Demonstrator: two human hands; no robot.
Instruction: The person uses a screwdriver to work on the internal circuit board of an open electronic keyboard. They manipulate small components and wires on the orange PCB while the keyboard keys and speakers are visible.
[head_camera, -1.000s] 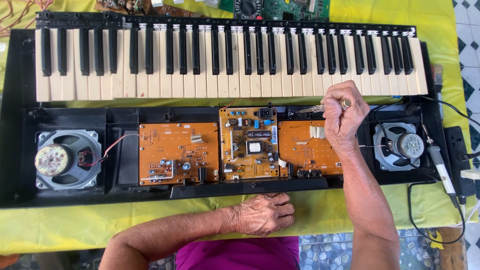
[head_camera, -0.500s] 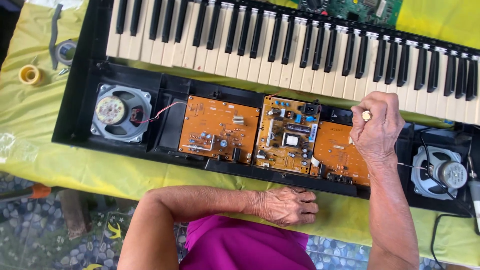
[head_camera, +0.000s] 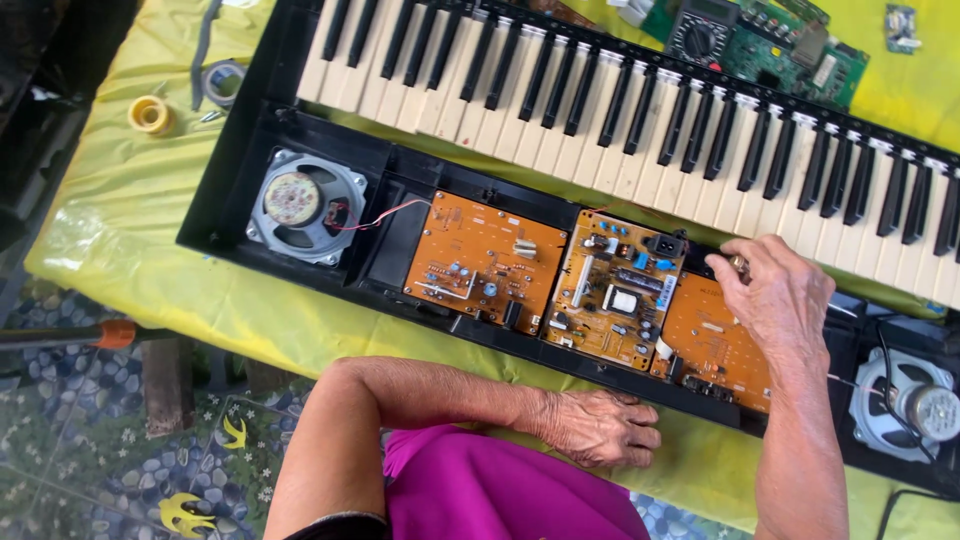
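Your right hand (head_camera: 785, 300): fingers pinch a small brass-coloured tool handle (head_camera: 739, 265) over the orange circuit board (head_camera: 715, 340).
Your left hand (head_camera: 600, 428): fingers loosely curled, flat on the yellow cloth (head_camera: 130, 200).

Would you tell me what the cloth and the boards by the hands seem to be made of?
Cloth: likely plastic sheeting, glossy yellow, with shiny wrinkles. Boards: probably rigid orange laminate, matte, studded with small components. The right hand is over one; the left hand rests on the cloth.

Bare forearms, wrinkled hands, bright magenta garment below
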